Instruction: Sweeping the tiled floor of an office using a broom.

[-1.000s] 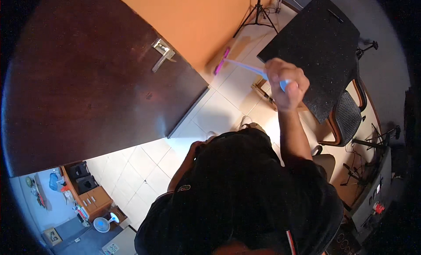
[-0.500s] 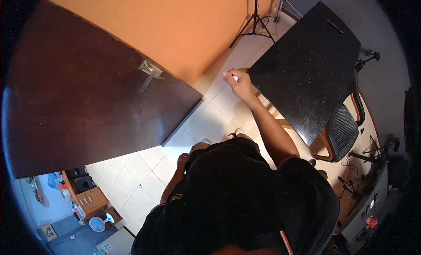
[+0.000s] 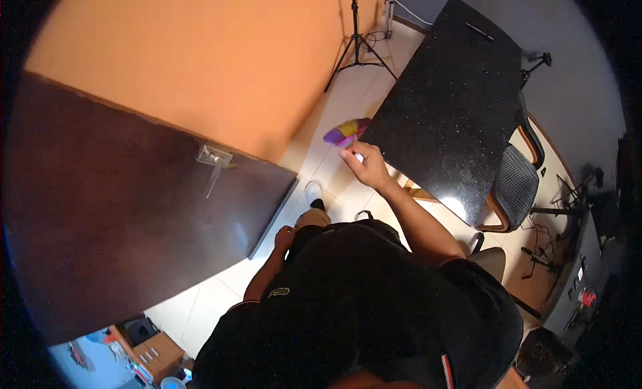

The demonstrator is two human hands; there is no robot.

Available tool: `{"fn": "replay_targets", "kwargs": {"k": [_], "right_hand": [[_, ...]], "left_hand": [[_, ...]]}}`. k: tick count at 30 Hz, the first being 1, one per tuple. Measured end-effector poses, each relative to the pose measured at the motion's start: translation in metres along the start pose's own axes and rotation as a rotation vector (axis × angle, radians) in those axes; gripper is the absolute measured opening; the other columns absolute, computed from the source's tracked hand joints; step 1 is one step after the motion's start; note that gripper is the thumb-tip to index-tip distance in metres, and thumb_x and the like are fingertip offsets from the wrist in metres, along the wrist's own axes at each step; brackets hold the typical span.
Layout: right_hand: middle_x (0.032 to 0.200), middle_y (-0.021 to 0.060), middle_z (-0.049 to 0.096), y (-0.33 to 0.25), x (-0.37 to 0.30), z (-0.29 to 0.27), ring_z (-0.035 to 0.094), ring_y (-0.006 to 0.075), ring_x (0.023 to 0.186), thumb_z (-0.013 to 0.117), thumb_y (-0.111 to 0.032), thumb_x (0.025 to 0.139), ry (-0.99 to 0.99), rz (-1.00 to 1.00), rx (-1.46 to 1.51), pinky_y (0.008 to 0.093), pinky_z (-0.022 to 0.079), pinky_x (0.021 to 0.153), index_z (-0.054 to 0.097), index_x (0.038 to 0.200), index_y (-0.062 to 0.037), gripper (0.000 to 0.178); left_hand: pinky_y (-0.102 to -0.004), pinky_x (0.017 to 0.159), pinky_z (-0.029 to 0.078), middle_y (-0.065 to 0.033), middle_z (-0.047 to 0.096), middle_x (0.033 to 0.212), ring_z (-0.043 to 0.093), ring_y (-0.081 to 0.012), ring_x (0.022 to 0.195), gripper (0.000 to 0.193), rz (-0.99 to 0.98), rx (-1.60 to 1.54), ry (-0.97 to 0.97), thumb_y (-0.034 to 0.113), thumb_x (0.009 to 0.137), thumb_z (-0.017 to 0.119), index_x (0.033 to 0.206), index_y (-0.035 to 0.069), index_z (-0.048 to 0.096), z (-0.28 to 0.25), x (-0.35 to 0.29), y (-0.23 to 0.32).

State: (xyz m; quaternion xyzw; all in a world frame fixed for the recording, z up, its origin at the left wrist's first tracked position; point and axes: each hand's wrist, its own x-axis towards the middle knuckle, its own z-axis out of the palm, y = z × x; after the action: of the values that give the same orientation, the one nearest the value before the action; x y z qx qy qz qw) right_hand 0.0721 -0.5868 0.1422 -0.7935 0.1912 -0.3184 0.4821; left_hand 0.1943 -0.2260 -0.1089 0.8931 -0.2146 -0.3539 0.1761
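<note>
My right hand (image 3: 366,164) is closed around the pale handle of a hand brush. The brush's soft head (image 3: 348,131), banded purple, yellow and dark red, points away from me beside the left edge of a black speckled table (image 3: 445,115). It looks raised above the tiled floor; whether it touches the table edge I cannot tell. My left hand (image 3: 285,238) hangs low by my left hip, against my dark clothing. Its fingers are mostly hidden, and nothing in it can be made out.
A dark brown door (image 3: 134,208) with a metal lever handle (image 3: 214,163) stands on my left. Beyond are an orange wall (image 3: 200,61) and a black tripod (image 3: 356,48). A pen (image 3: 479,32) lies on the table; a woven-back chair (image 3: 516,182) stands at its right.
The brush head, mostly hidden behind my hand before, now shows fully beyond it. My view has shifted, with door and table sliding left. One foot has stepped forward near the door's edge.
</note>
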Motion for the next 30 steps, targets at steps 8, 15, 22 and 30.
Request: {"fn": "replay_targets", "kwargs": {"k": [8,15,22,30], "right_hand": [[0.061,0.0145,0.054,0.001,0.03,0.025,0.049,0.0233,0.048,0.059,-0.02,0.08,0.02,0.099,-0.034,0.0323,0.036,0.043,0.056,0.069,0.0004,0.023],[0.06,0.0059,0.053,0.005,0.087,0.051,0.05,0.0117,0.054,0.048,-0.022,0.087,0.189,0.148,0.054,0.0254,0.04,0.05,0.055,0.072,0.0014,0.028],[0.065,0.008,0.055,0.004,0.101,0.052,0.052,0.0132,0.056,0.047,-0.028,0.088,0.302,0.145,0.044,0.0258,0.041,0.053,0.056,0.076,0.0014,0.033],[0.066,0.0065,0.054,0.029,0.111,0.009,0.05,0.0107,0.057,0.049,-0.029,0.088,0.475,0.141,0.107,0.0239,0.037,0.052,0.056,0.076,-0.0003,0.032]], "left_hand": [[-0.0453,0.076,0.045,-0.0198,0.06,0.093,0.058,-0.0356,0.086,0.037,0.125,0.407,-0.226,0.037,0.074,0.058,0.088,0.003,0.063,-0.075,0.121,0.055],[-0.0432,0.071,0.047,-0.0171,0.062,0.089,0.06,-0.0319,0.083,0.035,0.513,0.567,-0.82,0.036,0.074,0.058,0.088,0.005,0.064,-0.095,0.199,0.119],[-0.0374,0.074,0.047,-0.0145,0.062,0.101,0.06,-0.0258,0.091,0.046,0.545,0.593,-0.912,0.043,0.074,0.058,0.097,0.004,0.064,-0.073,0.257,0.162],[-0.04,0.069,0.046,-0.0129,0.064,0.09,0.06,-0.0287,0.078,0.046,0.403,0.631,-0.947,0.047,0.078,0.055,0.099,0.007,0.063,-0.055,0.355,0.163]]}}
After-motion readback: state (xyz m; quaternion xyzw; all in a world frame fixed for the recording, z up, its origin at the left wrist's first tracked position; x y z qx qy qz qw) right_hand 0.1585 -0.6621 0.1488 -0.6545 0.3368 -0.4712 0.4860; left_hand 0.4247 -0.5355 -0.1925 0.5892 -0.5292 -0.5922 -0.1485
